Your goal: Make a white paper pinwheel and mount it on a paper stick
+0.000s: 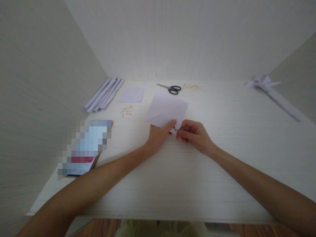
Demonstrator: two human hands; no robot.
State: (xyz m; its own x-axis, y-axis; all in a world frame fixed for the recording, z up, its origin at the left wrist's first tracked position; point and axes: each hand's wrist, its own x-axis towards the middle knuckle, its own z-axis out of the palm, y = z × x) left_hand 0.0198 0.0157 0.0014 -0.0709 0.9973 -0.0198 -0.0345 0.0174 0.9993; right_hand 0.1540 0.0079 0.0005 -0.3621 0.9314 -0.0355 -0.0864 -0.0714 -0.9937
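A pale lilac-white paper sheet (166, 107), marked by a faint slanting fold line, spreads beyond the left hand (159, 134), which grips its near edge. Just beside, the right hand (195, 133) pinches the near corner.

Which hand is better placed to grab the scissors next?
Probably the right hand: the scissors lie handle-side right, while the left hand grips the paper sheet, with the right at its near corner.

left fingers (171, 124) clamped, right fingers (185, 134) pinched
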